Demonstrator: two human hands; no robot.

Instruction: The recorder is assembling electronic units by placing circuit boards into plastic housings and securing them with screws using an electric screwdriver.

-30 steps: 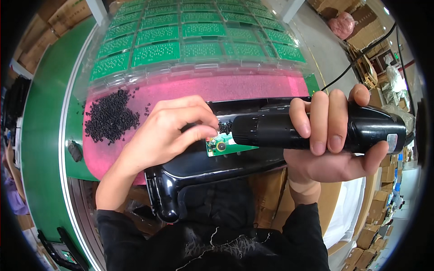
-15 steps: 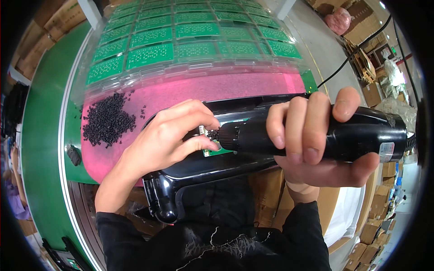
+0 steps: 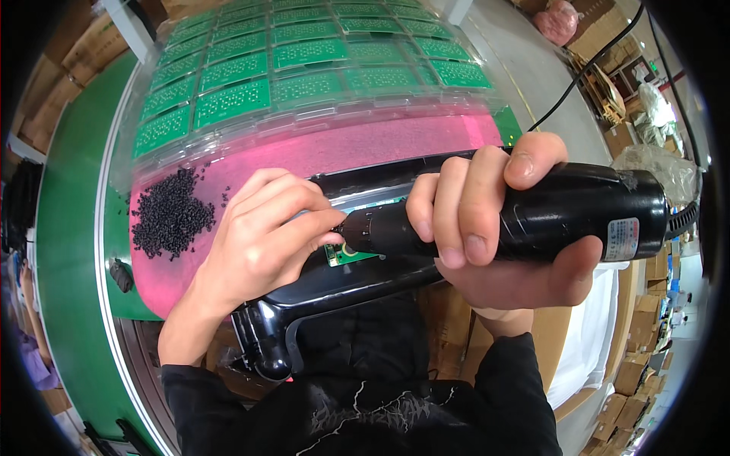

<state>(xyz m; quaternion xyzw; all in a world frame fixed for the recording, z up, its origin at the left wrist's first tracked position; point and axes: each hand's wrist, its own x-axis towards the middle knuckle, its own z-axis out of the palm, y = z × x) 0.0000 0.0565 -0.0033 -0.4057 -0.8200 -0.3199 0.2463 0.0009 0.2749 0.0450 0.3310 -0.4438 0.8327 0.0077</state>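
My right hand (image 3: 494, 220) is wrapped around a thick black electric screwdriver (image 3: 578, 213), held nearly level with its nose pointing left. My left hand (image 3: 266, 228) has thumb and fingers pinched together right at the nose; whatever is between the fingertips is hidden. Under the nose, a green circuit board (image 3: 357, 257) shows in part, set in a long glossy black plastic housing (image 3: 342, 292). That housing lies across the near edge of the pink mat, and its rounded end (image 3: 271, 365) sticks out toward me at the left.
A heap of small black parts (image 3: 171, 216) lies on the pink mat (image 3: 365, 144). Beyond it, clear trays (image 3: 251, 125) hold rows of green circuit boards (image 3: 232, 102). A black cable (image 3: 585, 72) runs at the right. Cardboard boxes (image 3: 646, 319) stand along the right side.
The whole view has shifted slightly left. The screwdriver has moved left relative to the board, and its nose now meets my left fingertips more closely, covering more of the board.
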